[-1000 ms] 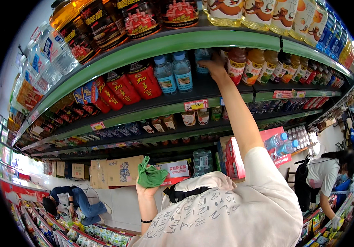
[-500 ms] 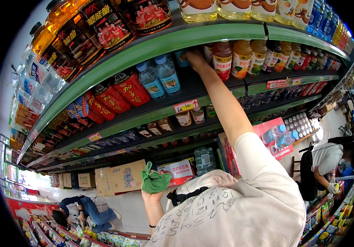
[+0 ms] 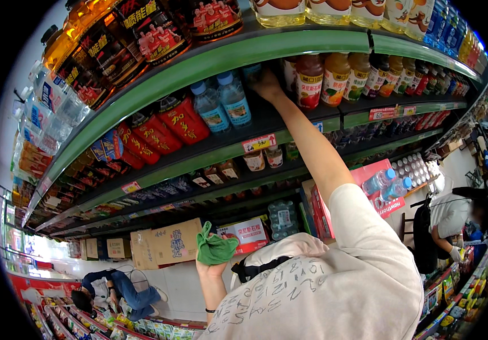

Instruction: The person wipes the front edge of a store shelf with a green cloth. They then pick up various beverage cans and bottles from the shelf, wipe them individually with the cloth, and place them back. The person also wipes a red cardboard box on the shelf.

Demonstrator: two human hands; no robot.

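Observation:
My right hand reaches deep into the second shelf, between two clear blue-capped water bottles and a row of juice bottles. Beside its fingers, in shadow under the upper shelf, a blue-labelled bottle shows in part. Those fingers are too dark and hidden to tell whether they grip it. Lower down, in front of my body, my left hand is closed on a crumpled green cloth.
Large amber bottles crowd the shelf above. Red drink packs stand left of the water. Cardboard boxes line the floor below. One person crouches at lower left; another bends at right.
My right hand has shifted slightly toward the shelf's front and left, and the blue-labelled bottle beside it appears a little farther back. The left hand keeps the cloth in the same place.

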